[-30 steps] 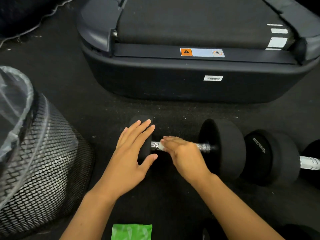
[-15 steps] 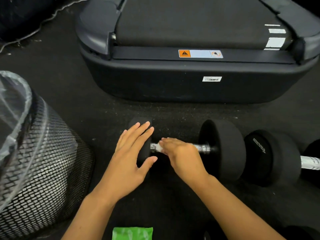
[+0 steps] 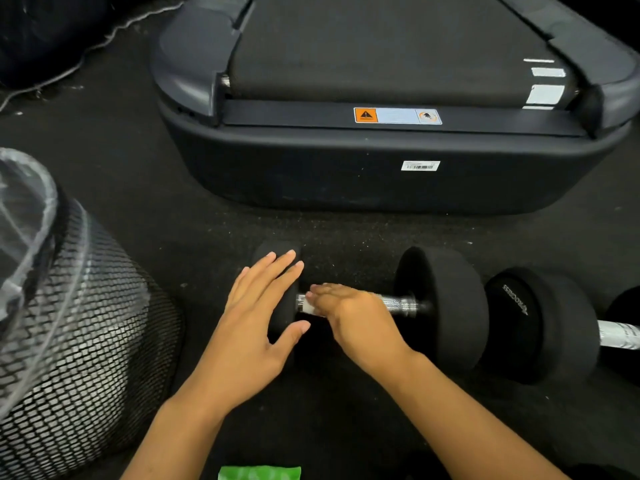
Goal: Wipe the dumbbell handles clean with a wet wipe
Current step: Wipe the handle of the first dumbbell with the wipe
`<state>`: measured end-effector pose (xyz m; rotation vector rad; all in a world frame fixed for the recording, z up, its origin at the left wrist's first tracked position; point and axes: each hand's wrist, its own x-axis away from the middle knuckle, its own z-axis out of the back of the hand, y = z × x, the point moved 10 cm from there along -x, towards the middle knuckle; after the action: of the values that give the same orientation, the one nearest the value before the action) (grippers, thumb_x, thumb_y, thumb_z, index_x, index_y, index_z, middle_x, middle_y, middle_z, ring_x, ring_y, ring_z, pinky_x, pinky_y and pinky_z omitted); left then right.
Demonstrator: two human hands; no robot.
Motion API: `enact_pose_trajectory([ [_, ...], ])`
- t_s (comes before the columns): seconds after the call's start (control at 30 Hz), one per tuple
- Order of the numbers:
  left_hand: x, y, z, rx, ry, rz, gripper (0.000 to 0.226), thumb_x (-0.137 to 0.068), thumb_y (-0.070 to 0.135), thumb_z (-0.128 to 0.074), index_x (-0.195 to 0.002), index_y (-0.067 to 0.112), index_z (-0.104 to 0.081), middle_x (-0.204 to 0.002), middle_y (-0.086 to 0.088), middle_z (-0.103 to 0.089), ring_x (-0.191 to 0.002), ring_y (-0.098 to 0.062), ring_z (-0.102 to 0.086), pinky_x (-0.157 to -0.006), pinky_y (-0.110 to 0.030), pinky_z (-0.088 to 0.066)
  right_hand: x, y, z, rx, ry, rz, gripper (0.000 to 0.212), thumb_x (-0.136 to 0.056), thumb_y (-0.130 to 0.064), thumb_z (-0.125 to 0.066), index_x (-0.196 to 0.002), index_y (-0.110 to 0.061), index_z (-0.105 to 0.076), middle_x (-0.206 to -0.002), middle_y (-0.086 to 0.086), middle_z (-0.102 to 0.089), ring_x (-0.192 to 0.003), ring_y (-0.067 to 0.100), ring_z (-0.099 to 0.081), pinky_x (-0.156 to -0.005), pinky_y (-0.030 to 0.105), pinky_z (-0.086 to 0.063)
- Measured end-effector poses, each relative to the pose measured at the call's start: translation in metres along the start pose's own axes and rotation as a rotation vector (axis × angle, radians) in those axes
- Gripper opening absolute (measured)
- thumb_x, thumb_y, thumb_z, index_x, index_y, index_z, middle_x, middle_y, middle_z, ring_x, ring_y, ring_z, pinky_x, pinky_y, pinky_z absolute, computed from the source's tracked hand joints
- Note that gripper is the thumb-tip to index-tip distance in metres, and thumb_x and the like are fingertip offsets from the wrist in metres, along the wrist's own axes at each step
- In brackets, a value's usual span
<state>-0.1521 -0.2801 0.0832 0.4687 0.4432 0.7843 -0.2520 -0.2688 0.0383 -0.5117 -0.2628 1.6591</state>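
The dumbbell (image 3: 440, 306) lies on its side on the dark speckled floor (image 3: 207, 237), its chrome handle (image 3: 398, 304) running left to right just in front of the treadmill base (image 3: 363, 174). My right hand (image 3: 353, 320) sits on top of the handle's left half, palm down, fingers pressed together and pointing left toward the smaller-looking left weight head (image 3: 277, 252). A strip of white wet wipe (image 3: 306, 308) shows under my fingertips (image 3: 317, 291), trapped between them and the chrome where the handle meets the left head. How far my fingers curl round the bar, I cannot tell; the back of the hand hides it. The right half of the handle is bare up to the large right weight head (image 3: 446, 299).

My left hand (image 3: 256, 323) lies flat over the left weight head, fingers spread and extended away from me, thumb out to the right and near the right hand's knuckles without touching them. It grips nothing. Both forearms enter from the bottom edge and converge on the dumbbell.

A second dumbbell (image 3: 540, 323) lies just to the right, its near head almost against the first one's right head, its own chrome handle running off the right edge. A black mesh bin (image 3: 86, 341) with a clear plastic liner stands at left. A green wipe packet (image 3: 259, 473) lies at the bottom edge, between my forearms.
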Motion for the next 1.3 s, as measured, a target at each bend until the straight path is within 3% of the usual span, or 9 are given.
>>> enact_pose_trajectory([
  [0.1,-0.001,-0.001,0.000,0.004,0.008,0.004,0.069,-0.081,0.039,-0.060,-0.143,0.030,-0.030,-0.150,0.022,-0.019,-0.140,0.001,-0.006,-0.114,-0.023,0.001,-0.010,0.002,0.000,0.017,-0.009,-0.091,0.036,-0.083,-0.007,-0.059,-0.118,-0.015,-0.063,-0.114,0.007,-0.067,-0.104,0.027,-0.062,-0.088,0.041,-0.050],
  [0.23,-0.001,-0.002,0.000,0.001,0.002,0.004,0.069,-0.081,0.041,-0.060,-0.143,0.030,-0.030,-0.150,0.023,-0.019,-0.140,0.002,-0.006,-0.114,-0.021,0.002,0.002,-0.010,0.004,0.021,0.023,0.050,0.042,-0.069,0.002,-0.071,-0.109,-0.007,-0.067,-0.111,0.010,-0.068,-0.103,0.027,-0.064,-0.091,0.041,-0.050],
  [0.37,-0.002,-0.001,0.001,0.001,0.016,0.006,0.070,-0.083,0.034,-0.066,-0.142,0.030,-0.031,-0.150,0.022,-0.019,-0.140,0.003,-0.005,-0.114,-0.021,0.003,-0.006,-0.003,0.005,0.006,0.016,-0.049,0.036,-0.083,-0.006,-0.060,-0.118,-0.011,-0.063,-0.117,0.008,-0.065,-0.108,0.025,-0.061,-0.094,0.041,-0.048],
  [0.63,-0.001,-0.001,0.001,-0.004,0.017,0.003,0.071,-0.082,0.030,-0.068,-0.142,0.029,-0.031,-0.150,0.021,-0.020,-0.140,0.003,-0.006,-0.114,-0.019,0.004,-0.001,-0.004,0.000,0.019,0.045,-0.037,0.037,-0.073,0.002,-0.065,-0.110,-0.004,-0.067,-0.112,0.013,-0.067,-0.106,0.028,-0.062,-0.095,0.040,-0.047],
  [0.73,-0.002,-0.001,0.000,-0.003,0.015,0.002,0.069,-0.082,0.036,-0.063,-0.142,0.028,-0.032,-0.150,0.020,-0.021,-0.140,0.001,-0.007,-0.114,-0.022,0.002,0.005,-0.016,0.000,0.103,0.077,0.077,0.039,-0.069,-0.002,-0.066,-0.107,-0.005,-0.068,-0.109,0.012,-0.068,-0.102,0.027,-0.065,-0.091,0.039,-0.047],
  [0.9,-0.001,-0.001,0.001,-0.001,0.016,-0.005,0.069,-0.081,0.039,-0.060,-0.143,0.028,-0.031,-0.150,0.020,-0.021,-0.140,0.002,-0.006,-0.114,-0.022,0.002,-0.002,0.000,0.005,0.018,0.050,-0.045,0.035,-0.079,-0.003,-0.065,-0.114,-0.007,-0.065,-0.113,0.010,-0.067,-0.105,0.026,-0.063,-0.089,0.040,-0.052],
  [1.07,-0.001,-0.001,0.000,0.009,0.004,-0.002,0.071,-0.082,0.031,-0.067,-0.143,0.028,-0.030,-0.150,0.020,-0.020,-0.140,0.002,-0.005,-0.116,-0.024,0.001,0.009,-0.002,0.004,0.074,-0.059,0.021,0.046,-0.080,0.002,-0.062,-0.125,-0.010,-0.058,-0.125,0.008,-0.060,-0.116,0.025,-0.056,-0.100,0.037,-0.043],
  [1.17,-0.002,0.000,0.001,0.007,0.016,-0.006,0.069,-0.083,0.034,-0.065,-0.143,0.028,-0.031,-0.150,0.019,-0.021,-0.140,0.002,-0.005,-0.115,-0.023,0.002,-0.006,0.020,0.007,0.043,-0.137,-0.162,0.029,-0.089,-0.007,-0.052,-0.114,-0.018,-0.062,-0.104,0.006,-0.067,-0.097,0.027,-0.061,-0.082,0.041,-0.050],
  [1.3,-0.003,-0.001,0.000,0.004,0.006,-0.004,0.068,-0.081,0.041,-0.056,-0.143,0.028,-0.031,-0.150,0.019,-0.021,-0.140,0.002,-0.006,-0.115,-0.024,0.001,-0.010,0.023,0.001,0.081,-0.211,-0.166,0.023,-0.089,-0.012,-0.052,-0.107,-0.022,-0.062,-0.091,0.005,-0.065,-0.084,0.025,-0.061,-0.072,0.041,-0.052],
])
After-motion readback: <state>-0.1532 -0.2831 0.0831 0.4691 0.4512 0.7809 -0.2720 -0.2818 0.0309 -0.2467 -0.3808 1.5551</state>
